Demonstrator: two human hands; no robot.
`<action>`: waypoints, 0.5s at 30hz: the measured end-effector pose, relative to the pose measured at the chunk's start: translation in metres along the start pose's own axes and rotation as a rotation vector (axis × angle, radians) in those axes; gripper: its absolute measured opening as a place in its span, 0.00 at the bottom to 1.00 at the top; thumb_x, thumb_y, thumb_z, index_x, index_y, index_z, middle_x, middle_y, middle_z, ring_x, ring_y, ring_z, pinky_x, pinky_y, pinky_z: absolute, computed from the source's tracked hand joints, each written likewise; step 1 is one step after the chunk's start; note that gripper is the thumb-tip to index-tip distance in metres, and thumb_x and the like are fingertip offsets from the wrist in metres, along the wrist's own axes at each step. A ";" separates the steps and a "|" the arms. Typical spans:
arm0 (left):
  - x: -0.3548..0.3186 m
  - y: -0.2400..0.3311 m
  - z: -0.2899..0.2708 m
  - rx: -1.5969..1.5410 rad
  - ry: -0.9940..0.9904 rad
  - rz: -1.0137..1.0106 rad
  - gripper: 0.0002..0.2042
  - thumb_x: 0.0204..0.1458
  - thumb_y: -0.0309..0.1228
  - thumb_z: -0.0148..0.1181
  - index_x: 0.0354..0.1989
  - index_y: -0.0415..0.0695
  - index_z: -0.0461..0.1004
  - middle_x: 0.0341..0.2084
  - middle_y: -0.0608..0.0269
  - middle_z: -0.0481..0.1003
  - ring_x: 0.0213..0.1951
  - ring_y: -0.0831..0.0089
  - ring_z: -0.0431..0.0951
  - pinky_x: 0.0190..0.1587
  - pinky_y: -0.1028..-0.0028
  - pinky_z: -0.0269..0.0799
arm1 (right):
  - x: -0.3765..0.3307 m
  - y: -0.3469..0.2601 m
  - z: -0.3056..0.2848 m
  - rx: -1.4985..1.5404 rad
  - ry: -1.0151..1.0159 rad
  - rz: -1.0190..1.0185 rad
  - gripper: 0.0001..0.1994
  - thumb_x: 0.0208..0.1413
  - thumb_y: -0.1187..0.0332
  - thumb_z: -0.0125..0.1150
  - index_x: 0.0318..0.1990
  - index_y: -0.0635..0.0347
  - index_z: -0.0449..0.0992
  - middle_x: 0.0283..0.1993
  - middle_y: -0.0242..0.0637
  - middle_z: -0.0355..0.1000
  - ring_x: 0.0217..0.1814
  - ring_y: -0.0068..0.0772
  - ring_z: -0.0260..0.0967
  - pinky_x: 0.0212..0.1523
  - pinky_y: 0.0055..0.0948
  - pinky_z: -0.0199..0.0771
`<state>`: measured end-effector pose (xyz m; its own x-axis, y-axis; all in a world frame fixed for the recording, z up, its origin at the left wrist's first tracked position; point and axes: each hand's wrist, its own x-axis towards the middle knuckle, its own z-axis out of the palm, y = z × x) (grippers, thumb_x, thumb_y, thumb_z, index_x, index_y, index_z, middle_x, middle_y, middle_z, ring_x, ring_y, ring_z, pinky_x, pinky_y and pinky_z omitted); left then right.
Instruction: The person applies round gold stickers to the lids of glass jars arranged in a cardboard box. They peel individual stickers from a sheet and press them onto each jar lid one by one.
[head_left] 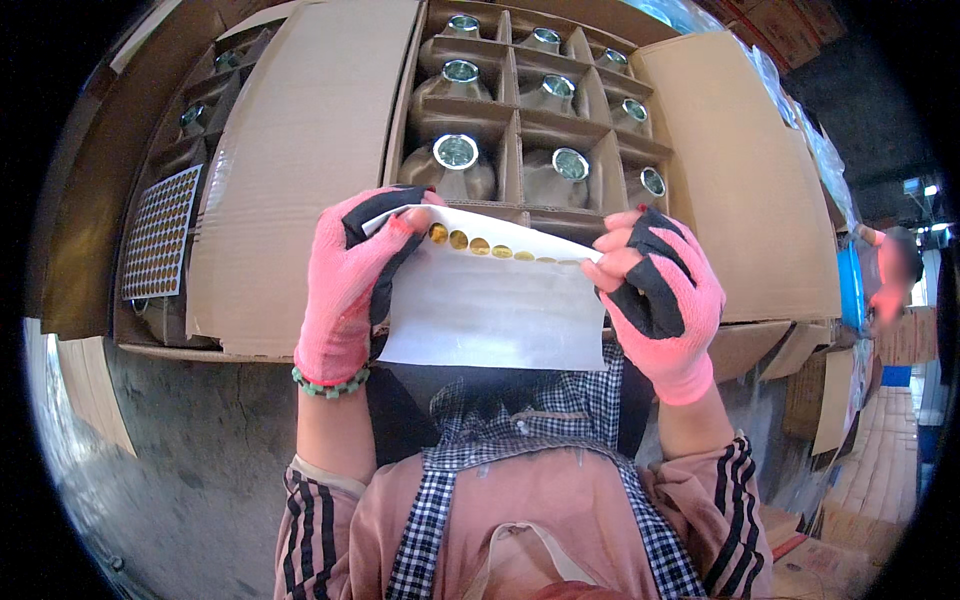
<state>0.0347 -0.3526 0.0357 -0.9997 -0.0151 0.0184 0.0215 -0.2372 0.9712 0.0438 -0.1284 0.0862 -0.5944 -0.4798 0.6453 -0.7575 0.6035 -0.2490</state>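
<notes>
Nearest the camera is the person's own chest in a pink top with a checked apron bib (520, 470), striped sleeves rising at either side. Just above it both gloved hands hold a white backing sheet (490, 300) at chest height, between the body and the near edge of an open cardboard box (300, 150). The left hand (350, 280), in a pink and black fingerless glove with a green bead bracelet (330, 384) at the wrist, pinches the sheet's upper left corner between thumb and fingers. The right hand (660, 295), gloved the same way, grips the right edge with its fingers curled and pressed together on it. Along the sheet's top edge runs a row of small round gold stickers (480, 245); the rest of the sheet is bare white.

Behind the sheet the box stands open, its wide flaps folded out to left and right, the right flap (740, 170) reaching well past the right hand. Cardboard dividers split the inside into cells, each holding a brown bottle (455, 165) with a shiny round cap. A second open box (215, 90) of bottles stands at the far left, and against it leans a full sheet of gold dot stickers (160, 235). Open grey floor (190, 450) lies below the left flap. More cartons (880, 480) are stacked at the right, where another person, blurred, is near the rim.
</notes>
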 end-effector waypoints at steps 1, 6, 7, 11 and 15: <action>0.001 -0.001 -0.001 -0.007 -0.002 -0.007 0.11 0.41 0.32 0.60 0.29 0.37 0.74 0.22 0.67 0.72 0.24 0.83 0.69 0.27 0.85 0.62 | 0.000 -0.001 0.000 0.042 0.035 -0.006 0.12 0.29 0.79 0.64 0.26 0.58 0.71 0.32 0.37 0.69 0.39 0.41 0.67 0.41 0.34 0.65; 0.005 -0.001 -0.024 -0.062 0.354 0.068 0.12 0.43 0.32 0.58 0.32 0.36 0.74 0.24 0.62 0.73 0.27 0.78 0.72 0.30 0.81 0.68 | 0.000 0.000 0.000 0.322 0.208 0.153 0.10 0.29 0.83 0.62 0.23 0.63 0.70 0.46 0.47 0.66 0.50 0.42 0.62 0.50 0.37 0.60; 0.002 -0.003 -0.028 -0.062 0.410 0.122 0.12 0.44 0.32 0.58 0.33 0.36 0.74 0.25 0.62 0.73 0.27 0.79 0.72 0.30 0.82 0.67 | 0.001 0.001 0.006 0.366 0.224 0.187 0.10 0.29 0.84 0.62 0.23 0.63 0.70 0.45 0.45 0.66 0.51 0.41 0.62 0.50 0.36 0.60; 0.003 0.005 -0.036 -0.015 0.300 0.142 0.13 0.44 0.33 0.57 0.33 0.36 0.74 0.24 0.64 0.72 0.27 0.81 0.70 0.30 0.85 0.65 | 0.011 0.002 0.020 0.239 0.142 0.114 0.14 0.31 0.78 0.66 0.30 0.62 0.71 0.44 0.42 0.67 0.49 0.40 0.63 0.48 0.34 0.62; 0.000 0.009 -0.031 -0.015 0.199 0.095 0.12 0.44 0.32 0.57 0.33 0.36 0.74 0.24 0.65 0.72 0.26 0.82 0.70 0.30 0.85 0.65 | 0.031 -0.009 0.025 0.058 0.123 0.034 0.18 0.31 0.76 0.65 0.36 0.59 0.71 0.41 0.39 0.67 0.45 0.44 0.63 0.44 0.36 0.64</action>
<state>0.0353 -0.3850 0.0376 -0.9715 -0.2293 0.0605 0.1167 -0.2401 0.9637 0.0256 -0.1639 0.0903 -0.5850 -0.3761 0.7185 -0.7540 0.5785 -0.3111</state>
